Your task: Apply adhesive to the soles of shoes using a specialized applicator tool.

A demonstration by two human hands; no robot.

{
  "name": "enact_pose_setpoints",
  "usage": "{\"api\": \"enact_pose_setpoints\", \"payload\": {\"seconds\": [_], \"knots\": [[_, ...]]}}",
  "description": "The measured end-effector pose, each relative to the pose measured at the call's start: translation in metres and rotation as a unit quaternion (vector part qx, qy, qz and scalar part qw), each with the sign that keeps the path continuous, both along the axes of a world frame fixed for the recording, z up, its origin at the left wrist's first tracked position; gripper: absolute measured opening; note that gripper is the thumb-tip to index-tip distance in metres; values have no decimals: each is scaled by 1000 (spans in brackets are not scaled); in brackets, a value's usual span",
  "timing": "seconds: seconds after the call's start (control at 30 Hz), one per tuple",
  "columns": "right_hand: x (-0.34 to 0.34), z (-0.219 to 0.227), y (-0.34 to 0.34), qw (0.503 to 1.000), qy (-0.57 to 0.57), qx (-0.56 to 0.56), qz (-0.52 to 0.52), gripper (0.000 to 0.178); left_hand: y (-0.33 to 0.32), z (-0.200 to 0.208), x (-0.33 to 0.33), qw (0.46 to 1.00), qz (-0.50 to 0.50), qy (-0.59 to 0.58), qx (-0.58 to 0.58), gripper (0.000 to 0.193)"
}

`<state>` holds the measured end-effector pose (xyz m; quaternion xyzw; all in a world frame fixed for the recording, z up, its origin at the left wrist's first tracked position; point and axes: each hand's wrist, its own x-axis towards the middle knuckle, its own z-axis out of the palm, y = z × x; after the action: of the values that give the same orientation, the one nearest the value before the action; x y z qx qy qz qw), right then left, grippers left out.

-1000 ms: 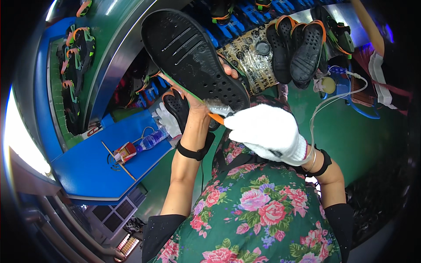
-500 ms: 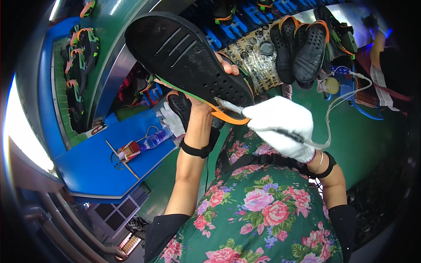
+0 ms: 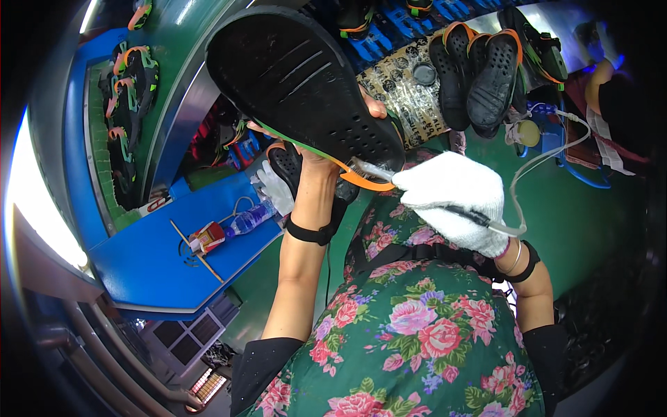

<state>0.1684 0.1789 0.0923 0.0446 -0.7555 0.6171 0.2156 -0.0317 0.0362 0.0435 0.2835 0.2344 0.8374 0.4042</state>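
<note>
A black shoe (image 3: 299,90) with small round holes in its surface and a green and orange edge is in my bare left hand (image 3: 374,105). That hand grips it from beneath, with fingertips showing at the shoe's right side and the palm hidden. My right hand (image 3: 455,198), in a white knit glove, is closed around a brush (image 3: 375,171) with a pale tube running back from its handle. The bristles touch or nearly touch the shoe's inner surface beside the orange strap (image 3: 365,182); exact contact is hard to see. Below the shoe, another black perforated shoe (image 3: 285,163) is partly covered.
Several black shoes (image 3: 490,87) stand at upper right beside a taped roll-like surface (image 3: 410,83). A blue table (image 3: 139,271) at left bears a bottle (image 3: 251,218), a red box (image 3: 207,238) and a thin stick. More shoes (image 3: 125,104) line the far left. Another person's arm (image 3: 599,87) shows at far right.
The shoe has come slightly closer to the camera and shifted a little to the right. The gloved hand and brush have moved slightly right, with the bristles still by the orange strap.
</note>
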Motion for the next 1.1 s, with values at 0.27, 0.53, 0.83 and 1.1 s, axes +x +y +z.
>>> {"api": "enact_pose_setpoints", "payload": {"seconds": [0.27,0.53,0.83,1.1], "knots": [[11,-9,-28,999,16,-5,41,34,-5,-6,2,997,-44,-51,-31,54],[6,-1,-17,996,40,53,-53,30,-7,-16,2,996,-2,-76,-56,90],[7,5,-14,997,0,-73,-39,20,5,-17,6,995,-31,-95,-31,82],[10,-3,-3,997,1,31,-70,21,13,2,5,997,-19,-55,-60,53]]}}
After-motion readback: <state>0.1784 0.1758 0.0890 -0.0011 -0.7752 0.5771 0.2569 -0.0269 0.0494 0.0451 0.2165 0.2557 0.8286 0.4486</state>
